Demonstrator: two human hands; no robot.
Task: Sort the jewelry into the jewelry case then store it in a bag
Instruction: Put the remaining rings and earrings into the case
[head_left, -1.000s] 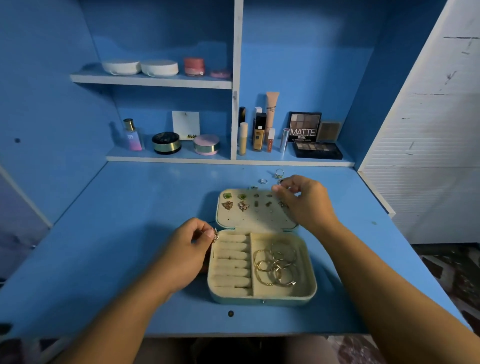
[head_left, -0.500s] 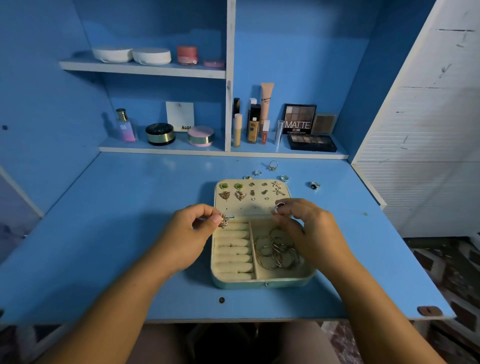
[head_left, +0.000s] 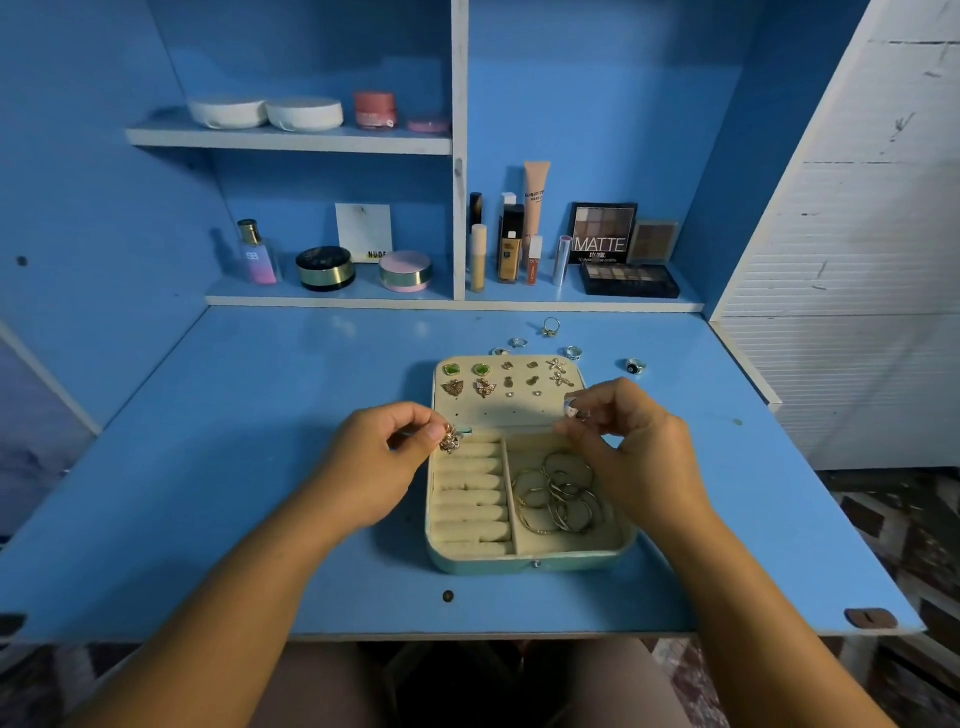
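An open mint jewelry case (head_left: 530, 562) lies on the blue desk. Its flat lid (head_left: 498, 413) holds several earrings, among them green studs (head_left: 452, 370). The base has cream ring rolls (head_left: 470, 496) on the left and several gold bangles (head_left: 558, 499) on the right. My left hand (head_left: 382, 462) pinches a gold ornate ring (head_left: 450, 438) at the top left corner of the ring rolls. My right hand (head_left: 631, 452) holds a silver ring (head_left: 574, 409) above the hinge area. Several loose rings (head_left: 572, 353) lie on the desk behind the case.
A dark-stone ring (head_left: 635, 367) sits at the back right of the desk. Shelves behind hold cosmetics: a perfume bottle (head_left: 257, 254), jars, tubes and eyeshadow palettes (head_left: 628, 279). A white slatted panel (head_left: 852, 312) stands on the right. The desk's front edge (head_left: 467, 635) is near my body.
My right hand came back from the loose rings behind the case, carrying a silver ring, and now hovers over the hinge. My left hand rose slightly with its gold ring toward the ring rolls.
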